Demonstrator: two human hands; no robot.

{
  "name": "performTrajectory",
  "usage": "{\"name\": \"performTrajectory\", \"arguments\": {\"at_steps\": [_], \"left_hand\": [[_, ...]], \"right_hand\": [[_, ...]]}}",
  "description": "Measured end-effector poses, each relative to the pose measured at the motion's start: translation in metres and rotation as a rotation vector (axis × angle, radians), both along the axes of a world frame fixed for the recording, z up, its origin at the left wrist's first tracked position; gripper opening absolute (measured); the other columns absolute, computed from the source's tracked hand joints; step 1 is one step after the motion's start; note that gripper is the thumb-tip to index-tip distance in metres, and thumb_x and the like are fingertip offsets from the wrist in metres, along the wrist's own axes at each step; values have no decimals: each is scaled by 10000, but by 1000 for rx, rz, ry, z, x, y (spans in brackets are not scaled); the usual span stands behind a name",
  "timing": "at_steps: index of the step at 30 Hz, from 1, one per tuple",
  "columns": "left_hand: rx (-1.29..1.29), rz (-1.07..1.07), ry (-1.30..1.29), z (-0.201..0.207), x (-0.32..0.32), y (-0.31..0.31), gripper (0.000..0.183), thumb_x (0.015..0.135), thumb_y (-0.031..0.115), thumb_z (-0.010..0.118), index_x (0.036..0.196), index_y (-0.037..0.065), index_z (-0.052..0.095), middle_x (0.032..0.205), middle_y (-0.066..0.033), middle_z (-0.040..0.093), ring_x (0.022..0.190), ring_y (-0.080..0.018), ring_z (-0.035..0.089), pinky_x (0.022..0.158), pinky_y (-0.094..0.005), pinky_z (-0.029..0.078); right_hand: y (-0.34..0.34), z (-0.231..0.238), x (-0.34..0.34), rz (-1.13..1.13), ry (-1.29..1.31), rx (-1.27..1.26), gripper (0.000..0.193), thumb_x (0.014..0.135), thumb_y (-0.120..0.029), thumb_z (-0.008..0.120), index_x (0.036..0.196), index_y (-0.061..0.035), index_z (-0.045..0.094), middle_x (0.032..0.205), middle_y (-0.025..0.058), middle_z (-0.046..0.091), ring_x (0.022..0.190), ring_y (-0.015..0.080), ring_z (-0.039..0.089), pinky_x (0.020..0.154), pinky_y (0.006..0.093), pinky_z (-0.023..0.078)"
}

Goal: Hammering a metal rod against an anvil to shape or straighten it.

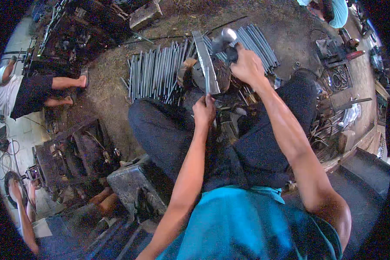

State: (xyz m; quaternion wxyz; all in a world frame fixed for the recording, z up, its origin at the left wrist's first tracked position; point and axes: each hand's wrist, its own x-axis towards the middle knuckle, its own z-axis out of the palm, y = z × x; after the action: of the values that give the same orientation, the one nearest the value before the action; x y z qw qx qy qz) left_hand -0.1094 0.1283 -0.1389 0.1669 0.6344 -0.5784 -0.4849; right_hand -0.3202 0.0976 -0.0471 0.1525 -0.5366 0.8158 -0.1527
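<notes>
My left hand [204, 111] is closed round the near end of a thin metal rod [208, 81]. That rod lies along a long, flat grey metal bar [201, 48], which rests on a round block [221, 77] between my knees. To the right, my right hand [248, 65] is wrapped round a hammer [228, 35] with a shiny, rounded metal head. The hammer is raised beside the bar and partly blurred; its handle is mostly hidden by my fingers.
Many metal rods lie in rows on the ground, one pile [154, 73] at left and another [259, 45] at right. A worn metal box [132, 175] stands by my left leg. Two people sit at left, another at upper right. Tools and coiled wire [339, 79] lie at right.
</notes>
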Motion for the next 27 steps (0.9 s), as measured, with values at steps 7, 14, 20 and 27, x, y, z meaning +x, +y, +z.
{"name": "performTrajectory", "arguments": {"at_steps": [7, 14, 20, 27], "left_hand": [[-195, -62, -58, -8, -1, -5, 414, 966, 345, 491, 820, -7, 653, 767, -249, 644, 743, -411, 634, 679, -461, 480], [-133, 64, -265, -37, 19, -3, 460, 946, 325, 518, 823, -102, 637, 763, -327, 615, 805, -493, 609, 728, -531, 475], [-214, 98, -20, -10, -3, -1, 429, 922, 349, 562, 830, -62, 647, 714, -278, 627, 730, -452, 630, 651, -504, 468], [-186, -40, -23, 5, -2, -2, 415, 938, 350, 560, 786, -28, 636, 669, -225, 617, 611, -343, 621, 605, -412, 466]], "right_hand": [[-2, -5, 16, -47, -203, -728, 404, 658, -100, 717, 1008, 27, 560, 855, 211, 667, 788, 409, 649, 713, 430, 513], [18, -43, -11, 65, -51, 115, 455, 701, -102, 622, 1125, 29, 520, 938, 290, 640, 896, 437, 637, 793, 514, 514], [5, -5, -17, -57, -157, -317, 542, 648, -132, 683, 1144, 20, 527, 774, 261, 641, 827, 434, 639, 746, 484, 502], [-4, 39, -2, 37, -286, -893, 435, 616, -102, 698, 1023, 2, 585, 824, 207, 652, 845, 394, 638, 752, 438, 498]]}}
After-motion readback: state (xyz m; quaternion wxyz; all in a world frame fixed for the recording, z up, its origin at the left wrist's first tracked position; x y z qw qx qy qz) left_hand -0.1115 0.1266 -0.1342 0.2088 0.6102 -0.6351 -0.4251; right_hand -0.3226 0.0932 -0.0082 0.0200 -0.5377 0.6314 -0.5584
